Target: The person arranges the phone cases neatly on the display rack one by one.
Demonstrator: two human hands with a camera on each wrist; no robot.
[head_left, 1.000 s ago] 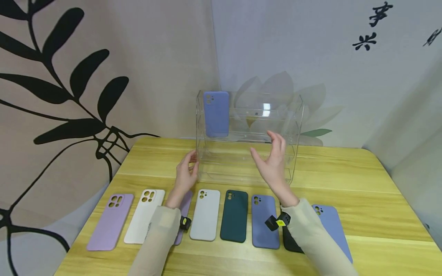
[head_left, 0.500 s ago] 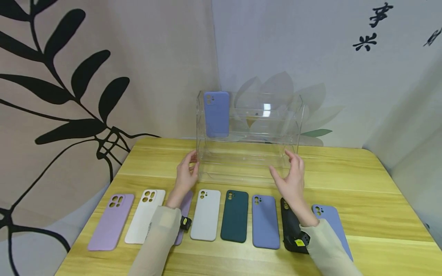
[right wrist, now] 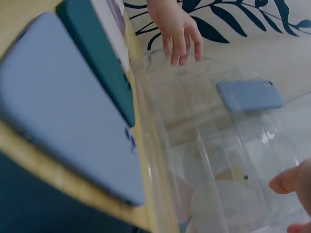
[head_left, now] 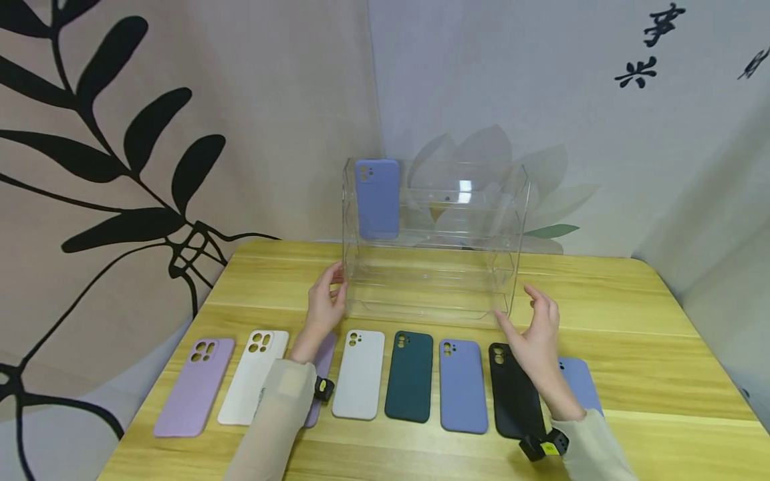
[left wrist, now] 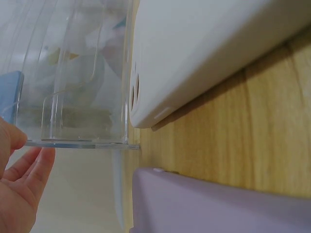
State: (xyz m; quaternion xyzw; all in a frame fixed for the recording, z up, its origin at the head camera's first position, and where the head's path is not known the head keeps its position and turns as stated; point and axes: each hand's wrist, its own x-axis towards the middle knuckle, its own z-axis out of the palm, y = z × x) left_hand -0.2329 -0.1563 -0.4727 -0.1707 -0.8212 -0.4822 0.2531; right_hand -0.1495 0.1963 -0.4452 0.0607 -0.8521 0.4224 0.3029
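Note:
A clear acrylic stepped display rack [head_left: 427, 280] stands at the back of the table. One blue-purple phone case [head_left: 377, 200] leans upright in its top tier, at the left. My left hand [head_left: 325, 307] pinches the rack's left side panel; in the left wrist view the thumb [left wrist: 17, 137] and fingers [left wrist: 41, 167] lie on either side of the panel edge. My right hand [head_left: 535, 334], thumb and fingers spread apart and holding nothing, hovers off the rack's front right corner. It partly covers a black phone case [head_left: 511, 394] and a blue phone case [head_left: 579, 381].
In a row along the table front lie a lilac case [head_left: 192, 394], a white case [head_left: 246, 394], a purple case [head_left: 325, 361] partly under my left arm, another white case [head_left: 357, 381], a dark green case [head_left: 409, 381] and a blue-purple case [head_left: 462, 394]. A patterned backdrop [head_left: 289, 120] hangs behind.
My right hand has moved from in front of the rack's middle tiers, right and down past its right side. My left hand stays at the left panel; the rack and cases have not moved.

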